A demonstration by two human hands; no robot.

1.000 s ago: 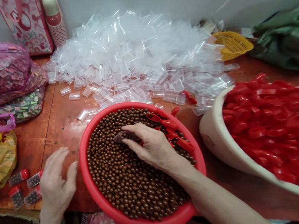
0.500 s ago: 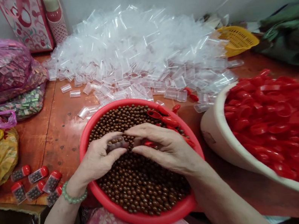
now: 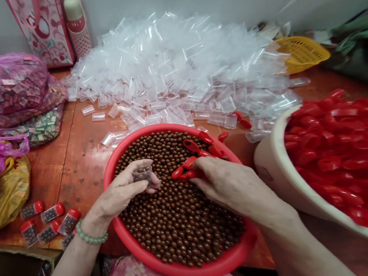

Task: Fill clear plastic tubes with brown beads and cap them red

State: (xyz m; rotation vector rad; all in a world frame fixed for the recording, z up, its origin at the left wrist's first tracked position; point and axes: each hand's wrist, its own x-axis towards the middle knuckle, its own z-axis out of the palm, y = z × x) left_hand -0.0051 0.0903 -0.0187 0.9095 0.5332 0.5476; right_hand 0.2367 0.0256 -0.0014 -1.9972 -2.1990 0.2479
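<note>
My left hand [image 3: 117,194] grips a small clear plastic tube [image 3: 142,175] filled with brown balls, its open end facing up. This tube is above the left part of a red basin [image 3: 121,235] that holds many glossy brown balls [image 3: 181,225]. Over the basin's right side, my right hand [image 3: 236,183] has its thumb and fingers closed on a red plastic cap [image 3: 193,174]; the fingertips are partly hidden. More red caps [image 3: 216,150] lie on the balls around those fingers and against the basin's far right rim.
A white tub [image 3: 282,159] heaped with red caps stands at the right. Behind the basin is a large pile of clear tubes [image 3: 175,64]. Several filled, capped tubes [image 3: 52,212] lie at left, near purple bags [image 3: 2,88]. A yellow basket [image 3: 307,51] sits at the back right.
My hands have moved apart. The right one has shifted right and down onto the red caps, while the left still holds the filled tube. The whole view has shifted slightly.
</note>
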